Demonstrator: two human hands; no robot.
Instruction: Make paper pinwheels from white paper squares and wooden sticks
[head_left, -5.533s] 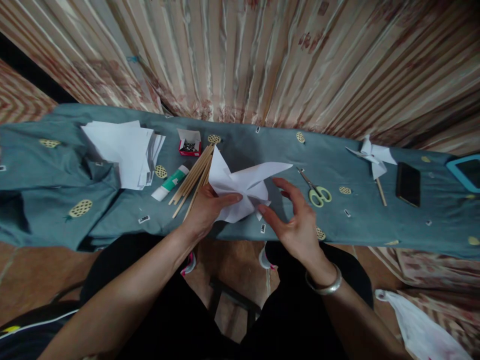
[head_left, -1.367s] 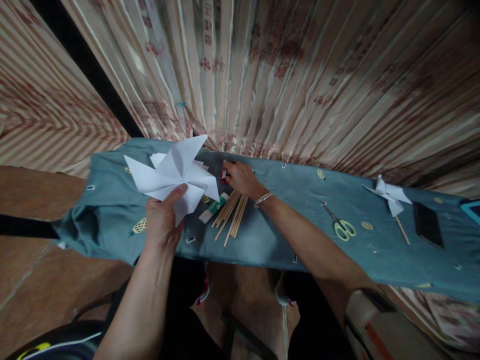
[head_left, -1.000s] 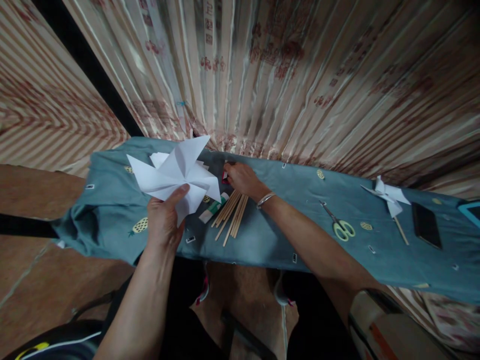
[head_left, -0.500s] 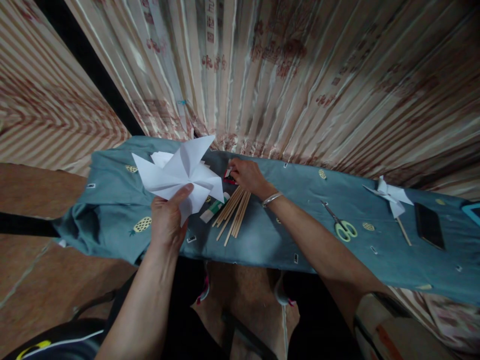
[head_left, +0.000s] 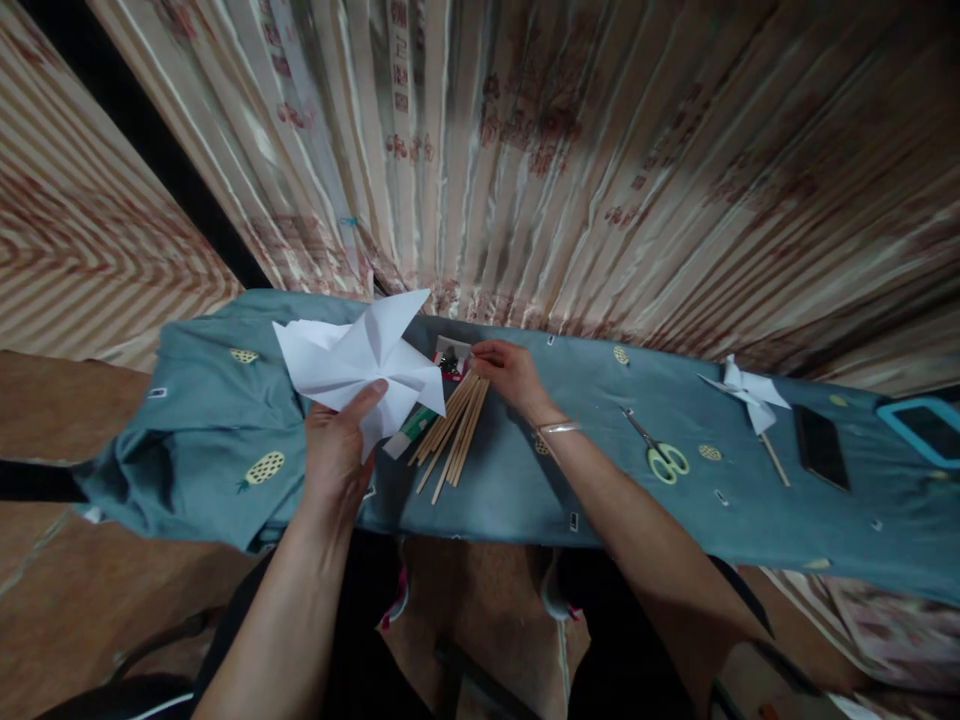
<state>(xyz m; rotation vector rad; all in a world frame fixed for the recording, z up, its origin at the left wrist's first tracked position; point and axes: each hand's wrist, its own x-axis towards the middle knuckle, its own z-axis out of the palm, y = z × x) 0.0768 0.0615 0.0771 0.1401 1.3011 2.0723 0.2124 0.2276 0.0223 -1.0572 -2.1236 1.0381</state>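
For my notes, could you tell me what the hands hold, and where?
The left hand pinches the paper pinwheel at its lower edge; whether the right hand holds anything cannot be told.

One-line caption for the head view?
Left hand holds a white paper pinwheel; right hand reaches beside the wooden sticks.

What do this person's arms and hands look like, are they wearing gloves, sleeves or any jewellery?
No gloves: both the left hand and the right hand are bare, and both forearms are uncovered as far as the picture shows, with no sleeve in view. The only thing worn is a thin silver-coloured bangle around the right wrist. No rings or watch can be made out on either hand.
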